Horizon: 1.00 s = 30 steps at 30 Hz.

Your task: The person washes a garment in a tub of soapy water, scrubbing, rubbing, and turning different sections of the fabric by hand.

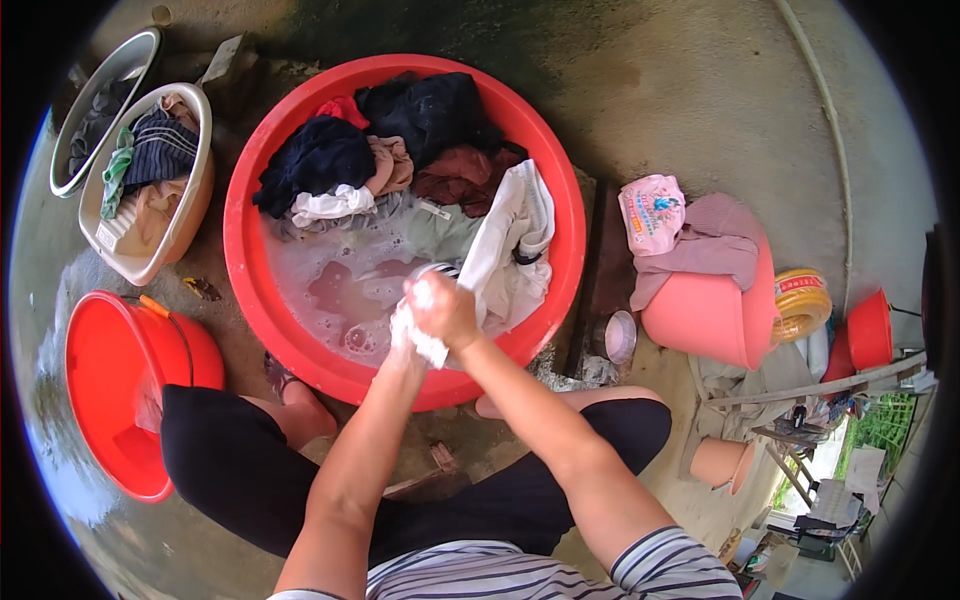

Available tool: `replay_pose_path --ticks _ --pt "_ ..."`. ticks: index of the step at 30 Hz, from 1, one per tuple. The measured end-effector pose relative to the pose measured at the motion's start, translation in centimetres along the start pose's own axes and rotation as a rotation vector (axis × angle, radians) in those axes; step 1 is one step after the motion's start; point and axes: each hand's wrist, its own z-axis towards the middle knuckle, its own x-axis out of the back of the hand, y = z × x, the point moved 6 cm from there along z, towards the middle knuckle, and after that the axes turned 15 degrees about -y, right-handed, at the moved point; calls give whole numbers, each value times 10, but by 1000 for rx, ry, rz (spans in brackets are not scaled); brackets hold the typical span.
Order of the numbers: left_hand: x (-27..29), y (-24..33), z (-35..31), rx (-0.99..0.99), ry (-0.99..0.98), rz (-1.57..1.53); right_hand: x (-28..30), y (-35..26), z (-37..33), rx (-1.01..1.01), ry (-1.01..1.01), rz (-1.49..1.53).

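My hands are together over the near side of a large red tub (405,398), closed on a small, soapy white cloth (430,347). My right hand (450,310) is wrapped over the cloth, its knuckles up. My left hand (408,318) presses against it from the left, its fingers partly hidden by foam and the right hand. A bit of black-and-white striped fabric shows just beyond them. In the tub, dark clothes (430,110), a maroon garment (465,180) and a white garment (515,225) lie in cloudy, sudsy water (345,290).
At the left stand a beige basin (198,215) of clothes, a grey-rimmed basin (150,50) and a red bucket (85,400). To the right, a pink bucket (700,320) has a mauve garment (715,235) and a pink packet (652,213) on top. A small bowl (620,337) sits beside the tub.
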Motion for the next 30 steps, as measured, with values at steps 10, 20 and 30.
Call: replay_pose_path --ticks 10,20,30 --pt "25 100 -74 75 1681 723 -107 114 58 -204 -294 73" --pt "51 58 -25 23 882 -7 -93 86 36 71 -425 182" --pt "57 40 3 120 1122 664 -46 127 52 -374 -24 14"
